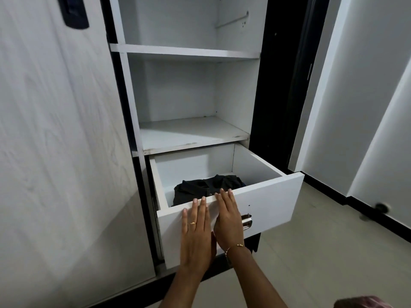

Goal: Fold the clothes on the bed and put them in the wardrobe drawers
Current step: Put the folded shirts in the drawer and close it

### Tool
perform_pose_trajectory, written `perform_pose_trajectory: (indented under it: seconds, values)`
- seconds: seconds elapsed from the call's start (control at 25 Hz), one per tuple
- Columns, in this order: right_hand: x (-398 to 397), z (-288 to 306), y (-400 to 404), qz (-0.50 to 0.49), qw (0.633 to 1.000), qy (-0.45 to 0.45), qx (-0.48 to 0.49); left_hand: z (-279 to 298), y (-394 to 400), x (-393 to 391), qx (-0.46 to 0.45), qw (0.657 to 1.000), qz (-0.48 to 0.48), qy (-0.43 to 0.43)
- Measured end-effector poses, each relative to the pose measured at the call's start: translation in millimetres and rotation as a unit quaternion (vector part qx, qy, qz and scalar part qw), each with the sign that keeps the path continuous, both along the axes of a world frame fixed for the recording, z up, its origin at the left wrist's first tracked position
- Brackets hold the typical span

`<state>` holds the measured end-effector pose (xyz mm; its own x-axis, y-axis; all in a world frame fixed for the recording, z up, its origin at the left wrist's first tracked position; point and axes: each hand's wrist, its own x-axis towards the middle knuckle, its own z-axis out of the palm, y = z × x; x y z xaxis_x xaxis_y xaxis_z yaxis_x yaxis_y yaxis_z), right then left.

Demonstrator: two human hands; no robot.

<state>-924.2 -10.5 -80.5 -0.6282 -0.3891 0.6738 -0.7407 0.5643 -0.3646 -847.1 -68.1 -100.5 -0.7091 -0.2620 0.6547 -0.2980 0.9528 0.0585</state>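
I have both hands flat on the front panel of the drawer (262, 203), which stands pulled out from the wardrobe (189, 52) under two bare shelves. My left hand (196, 227) lies with straight fingers pointing up the panel, fingertips at its top edge; my right hand (229, 216) sits just beside it, fingers also straight, their tips reaching over the lip. Neither hand grips anything — they press only. The metal handle (246, 221) pokes out just to the right of my right hand, untouched.

The folded dark garment (206, 188) lies inside the drawer, directly beyond my fingertips, toward the front and well below the rim as far as I can see. So the push runs straight away from me, along the drawer's long axis into the cabinet. Both hands sit left of the panel's centre, so I judge the drawer could skew on its runners — I would shift pressure rightward. The slot behind looks open, and the floor (311, 252) to the right gives room.
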Motion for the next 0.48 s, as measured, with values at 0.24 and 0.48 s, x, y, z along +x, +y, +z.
perform_pose_trajectory:
  seconds: [0.24,0.48]
  values:
    - [12,-1,14,-0.011,0.993,-0.032,0.117,-2,-9,17,0.003,0.997,0.019,-0.069]
    - [-3,11,6,0.048,0.98,-0.095,0.168,3,-17,1,0.033,0.996,0.031,-0.079]
